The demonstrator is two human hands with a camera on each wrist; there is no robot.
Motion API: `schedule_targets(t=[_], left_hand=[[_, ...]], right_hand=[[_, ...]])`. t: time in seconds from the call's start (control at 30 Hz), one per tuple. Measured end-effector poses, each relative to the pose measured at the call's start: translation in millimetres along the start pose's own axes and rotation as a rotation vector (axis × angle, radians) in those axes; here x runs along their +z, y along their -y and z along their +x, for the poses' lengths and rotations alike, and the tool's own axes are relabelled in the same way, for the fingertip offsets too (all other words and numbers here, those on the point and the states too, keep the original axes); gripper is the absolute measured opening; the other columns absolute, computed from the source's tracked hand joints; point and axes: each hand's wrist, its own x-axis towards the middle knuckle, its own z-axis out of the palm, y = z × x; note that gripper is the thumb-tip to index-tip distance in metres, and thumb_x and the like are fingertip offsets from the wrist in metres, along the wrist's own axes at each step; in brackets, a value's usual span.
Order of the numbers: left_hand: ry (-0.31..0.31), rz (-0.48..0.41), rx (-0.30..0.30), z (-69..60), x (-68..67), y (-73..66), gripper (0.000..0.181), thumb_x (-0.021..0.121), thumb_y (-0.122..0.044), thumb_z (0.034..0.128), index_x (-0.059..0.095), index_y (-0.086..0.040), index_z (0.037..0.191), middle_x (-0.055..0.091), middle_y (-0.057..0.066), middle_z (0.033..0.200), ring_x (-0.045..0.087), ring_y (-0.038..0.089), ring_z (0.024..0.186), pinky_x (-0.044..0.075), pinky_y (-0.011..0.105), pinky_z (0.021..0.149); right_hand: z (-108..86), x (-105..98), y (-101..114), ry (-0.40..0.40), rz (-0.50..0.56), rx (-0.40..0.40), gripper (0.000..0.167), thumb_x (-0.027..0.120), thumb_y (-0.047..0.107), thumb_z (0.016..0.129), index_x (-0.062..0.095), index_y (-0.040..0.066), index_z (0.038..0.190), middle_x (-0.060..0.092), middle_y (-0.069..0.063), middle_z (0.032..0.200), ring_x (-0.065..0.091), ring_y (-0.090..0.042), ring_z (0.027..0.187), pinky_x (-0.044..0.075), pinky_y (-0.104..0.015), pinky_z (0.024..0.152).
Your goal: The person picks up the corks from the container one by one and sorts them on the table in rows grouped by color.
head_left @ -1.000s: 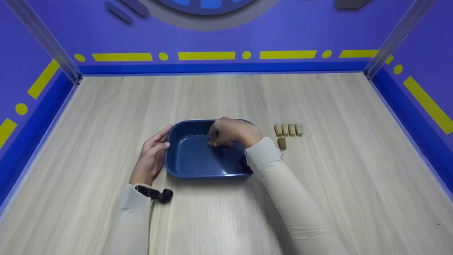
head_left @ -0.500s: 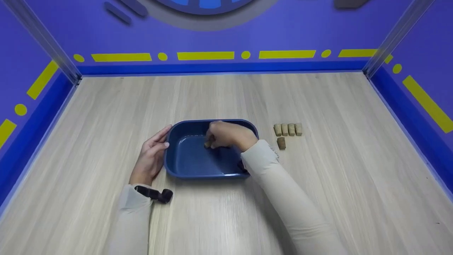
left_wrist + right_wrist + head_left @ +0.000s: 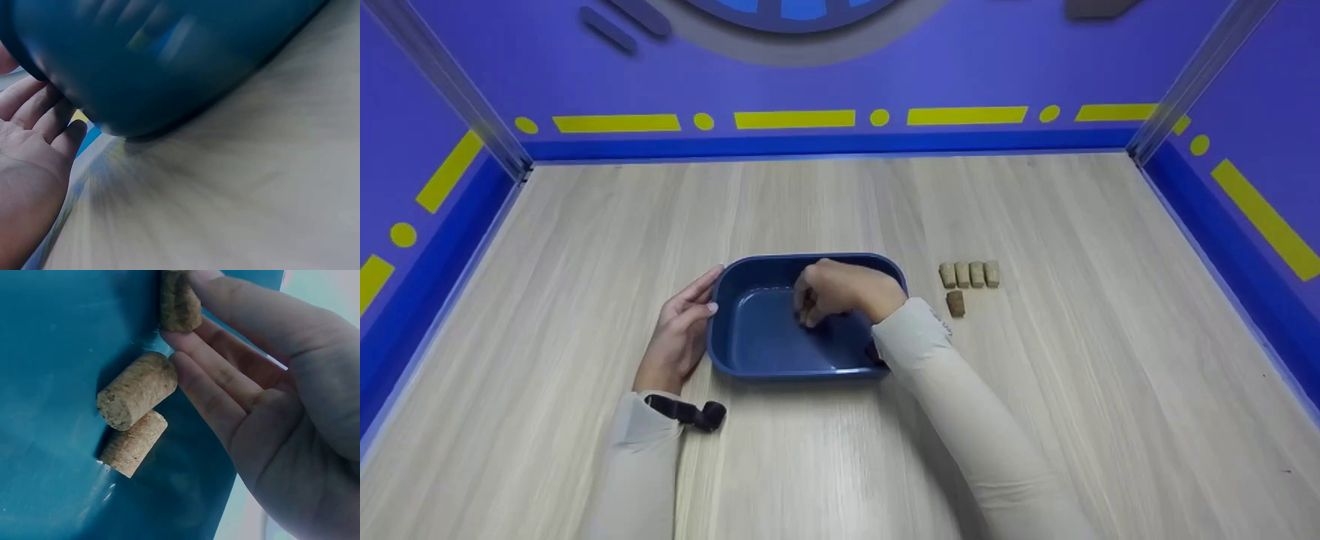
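Right grip [image 3: 844, 287] pinches cork [image 3: 180, 306], left grip [image 3: 676, 331] clamps tray [image 3: 761, 334] end; I expect light, slightly springy cork, best held mid-sides.

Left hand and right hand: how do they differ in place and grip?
The left hand is mostly outside the blue tray, at its left end; the right hand reaches inside. The left hand grips the tray's wall; the right hand holds a cork stopper, with two more stoppers by its fingers. Both hands are bare and come from pale sleeves.
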Motion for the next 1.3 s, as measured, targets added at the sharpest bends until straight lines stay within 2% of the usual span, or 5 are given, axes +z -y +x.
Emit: schedule_targets(t=[0.27,0.83,1.03,1.17,1.3], left_hand=[[0.021,-0.023,0.015,0.6,0.2,0.0,0.053,0.043,0.012,0.0863,0.046,0.004,0.139,0.061,0.001,0.129,0.053,0.009,0.123,0.047,0.022,0.096],[0.010,0.009,0.022,0.5,0.4,0.5,0.054,0.042,0.012,0.0864,0.040,0.009,0.141,0.060,0.000,0.129,0.052,0.008,0.125,0.044,0.022,0.101],[0.021,-0.013,0.027,0.9,0.0,1.2,0.054,0.042,0.012,0.0865,0.043,0.007,0.140,0.060,0.001,0.130,0.052,0.009,0.126,0.043,0.022,0.101],[0.017,-0.013,0.026,1.0,-0.4,1.3,0.054,0.042,0.012,0.0863,0.043,0.007,0.140,0.060,0.001,0.130,0.051,0.008,0.126,0.043,0.022,0.102],[0.006,-0.003,0.022,0.4,0.0,1.2,0.054,0.042,0.012,0.0859,0.041,0.009,0.140,0.060,0.001,0.130,0.052,0.008,0.125,0.043,0.021,0.102]], right_hand=[[1.3,3.3,-1.8,-0.002,-0.006,-0.036,0.025,0.079,0.014,0.077,0.073,0.009,0.101,0.073,0.000,0.090,0.065,-0.008,0.076,0.054,-0.024,0.070],[0.6,0.6,-6.0,0.002,0.036,-0.099,0.030,0.072,0.002,0.078,0.072,0.008,0.108,0.072,-0.001,0.086,0.061,-0.005,0.071,0.051,-0.021,0.067],[-0.3,-5.1,-7.9,0.021,0.067,-0.153,0.030,0.074,0.002,0.079,0.073,0.007,0.108,0.071,-0.002,0.086,0.055,-0.005,0.067,0.045,-0.018,0.060],[-2.4,-8.4,-9.1,0.023,0.090,-0.154,0.033,0.074,0.002,0.079,0.071,0.005,0.111,0.070,-0.003,0.084,0.053,-0.005,0.062,0.042,-0.018,0.054],[-5.2,-11.4,-9.5,0.026,0.114,-0.151,0.033,0.074,0.000,0.079,0.070,0.004,0.112,0.070,-0.004,0.086,0.056,-0.006,0.064,0.044,-0.018,0.054]])
